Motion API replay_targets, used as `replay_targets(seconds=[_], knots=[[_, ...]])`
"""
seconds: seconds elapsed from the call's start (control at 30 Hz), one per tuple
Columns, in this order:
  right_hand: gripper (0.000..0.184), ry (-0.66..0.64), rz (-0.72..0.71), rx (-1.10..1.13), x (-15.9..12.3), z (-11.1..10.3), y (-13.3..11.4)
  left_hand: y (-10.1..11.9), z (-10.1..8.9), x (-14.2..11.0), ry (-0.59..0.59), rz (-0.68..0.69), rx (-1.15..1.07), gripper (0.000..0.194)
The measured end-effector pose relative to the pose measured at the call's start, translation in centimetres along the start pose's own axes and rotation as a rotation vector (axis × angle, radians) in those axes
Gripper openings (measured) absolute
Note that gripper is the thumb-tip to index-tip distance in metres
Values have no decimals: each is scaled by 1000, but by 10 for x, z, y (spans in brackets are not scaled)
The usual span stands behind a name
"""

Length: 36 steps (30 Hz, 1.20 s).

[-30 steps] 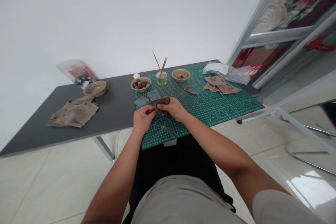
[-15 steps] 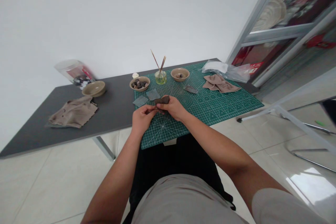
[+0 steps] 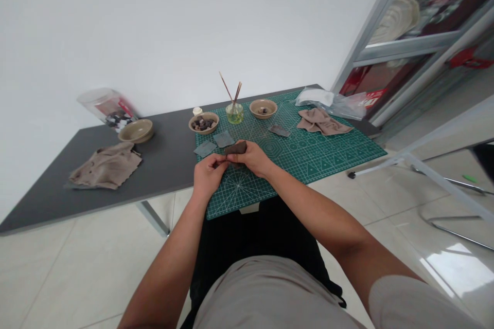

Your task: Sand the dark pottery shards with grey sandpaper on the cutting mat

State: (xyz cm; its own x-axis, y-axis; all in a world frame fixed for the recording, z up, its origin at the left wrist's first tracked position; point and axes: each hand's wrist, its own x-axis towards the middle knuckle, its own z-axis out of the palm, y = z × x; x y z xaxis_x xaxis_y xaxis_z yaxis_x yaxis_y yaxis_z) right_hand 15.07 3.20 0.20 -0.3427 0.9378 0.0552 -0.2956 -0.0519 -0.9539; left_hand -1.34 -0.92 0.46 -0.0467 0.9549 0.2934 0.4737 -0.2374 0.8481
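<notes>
Over the front part of the green cutting mat [image 3: 309,159], my two hands meet. My right hand [image 3: 252,159] is closed on a dark brown, flat piece of sandpaper [image 3: 236,148], its thumb pressed along the lower side. Close against it on the left, my left hand [image 3: 209,172] pinches with thumb and fingertips. Whatever lies in that pinch is too small and too covered to name. Just beyond the hands are two grey sandpaper squares [image 3: 224,139], side by side on the mat. A bowl of small brown and dark stones [image 3: 204,124] stands behind them.
Glass jar with thin sticks [image 3: 234,113], second bowl [image 3: 263,108], grey strip [image 3: 279,130], brown cloth [image 3: 322,122] and plastic bag [image 3: 332,100] occupy the mat. Leftward are another cloth [image 3: 106,165], bowl [image 3: 136,131] and tipped clear container [image 3: 108,108]. A wall [image 3: 231,20] rises behind.
The brown sandpaper and my right fingers have shifted slightly, with the sandpaper's upper edge turned a little. My left hand keeps its pinch. The whole view has drifted slightly.
</notes>
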Motion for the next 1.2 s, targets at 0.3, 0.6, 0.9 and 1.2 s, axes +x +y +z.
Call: replay_targets(seconds=[0.3, 0.6, 0.9, 1.2], knots=[[45, -20, -1, 18, 1, 1, 0, -3, 0, 1, 9, -53, -62, 9], [44, 91, -27, -15, 3, 0, 6, -6, 1, 4, 24, -95, -220, 12], [50, -93, 131, 120, 16, -5, -9, 11, -15, 21, -108, 25, 28, 12], [45, -39, 40, 9, 25, -11, -1, 11, -9, 25, -122, 125, 181, 7]])
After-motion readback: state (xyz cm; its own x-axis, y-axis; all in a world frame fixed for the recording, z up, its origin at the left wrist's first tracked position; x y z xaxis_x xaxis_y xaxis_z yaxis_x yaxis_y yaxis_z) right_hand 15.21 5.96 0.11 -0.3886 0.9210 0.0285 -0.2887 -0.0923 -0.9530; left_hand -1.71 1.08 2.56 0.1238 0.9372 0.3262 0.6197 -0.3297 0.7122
